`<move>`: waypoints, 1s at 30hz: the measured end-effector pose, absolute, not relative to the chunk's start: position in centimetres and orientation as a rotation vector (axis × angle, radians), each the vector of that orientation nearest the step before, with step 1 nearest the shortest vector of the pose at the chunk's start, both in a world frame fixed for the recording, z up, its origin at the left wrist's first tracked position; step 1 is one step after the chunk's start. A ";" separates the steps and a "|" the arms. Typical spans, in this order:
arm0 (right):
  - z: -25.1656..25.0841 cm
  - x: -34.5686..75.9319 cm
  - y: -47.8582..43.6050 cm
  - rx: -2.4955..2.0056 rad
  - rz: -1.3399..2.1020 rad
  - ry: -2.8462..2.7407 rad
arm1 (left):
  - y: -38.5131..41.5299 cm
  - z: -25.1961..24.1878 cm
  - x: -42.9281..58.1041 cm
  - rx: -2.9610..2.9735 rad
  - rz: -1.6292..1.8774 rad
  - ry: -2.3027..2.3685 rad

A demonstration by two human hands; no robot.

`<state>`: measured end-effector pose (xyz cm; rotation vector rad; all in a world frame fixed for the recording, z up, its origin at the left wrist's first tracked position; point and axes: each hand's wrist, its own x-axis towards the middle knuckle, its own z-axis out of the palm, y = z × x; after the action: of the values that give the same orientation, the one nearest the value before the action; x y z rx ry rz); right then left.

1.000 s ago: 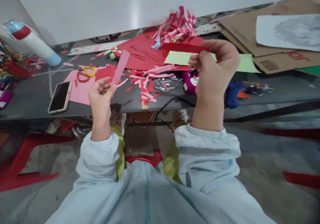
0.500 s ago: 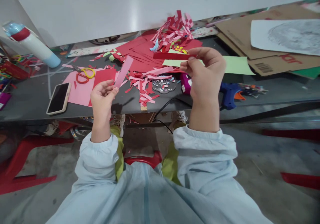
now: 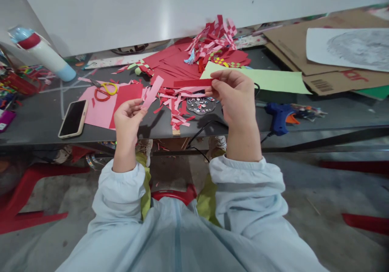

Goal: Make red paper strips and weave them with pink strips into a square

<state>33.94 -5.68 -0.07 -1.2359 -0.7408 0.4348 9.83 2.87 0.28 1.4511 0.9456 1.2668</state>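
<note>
Currently, we hold one paper strip in each hand above the tabletop [image 3: 343, 107]. Our left hand [image 3: 129, 116] is narrowed to a pinch on the lower end of a pink strip [image 3: 153, 92], which slants up and to the right from the fingertips. Our right hand [image 3: 232, 96] grips the right end of a red strip [image 3: 190, 83] between thumb and fingers; this strip extends nearly level toward the left hand, and its free end is near the pink strip but apart from it. Beyond and left of the left hand, we locate scissors [image 3: 99, 85] on a pink sheet [image 3: 97, 116], with a phone [image 3: 73, 118] at that sheet's left edge. Between the two hands we find loose paper scraps [image 3: 178, 112] and a clear tray [image 3: 200, 105] of small beads. Right of the right hand lies a blue glue gun [image 3: 278, 118]; behind that hand, a light green sheet [image 3: 276, 81] extends to the right.
</note>
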 end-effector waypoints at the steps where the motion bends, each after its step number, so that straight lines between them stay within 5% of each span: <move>1: -0.1 34.0 -5.7 -1.236 0.443 -0.735 | 2.9 0.3 9.8 1.449 1.269 0.943; 15: 0.4 34.5 -5.6 -1.069 0.170 -0.538 | 3.1 0.1 9.8 1.484 1.336 0.938; 30: -1.8 32.8 -3.9 -1.224 0.460 -0.708 | 3.1 0.0 9.9 1.488 1.310 0.924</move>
<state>32.80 -3.88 -1.77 -1.2244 -0.7083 0.4600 9.94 3.15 -0.01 1.4875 0.9237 1.3099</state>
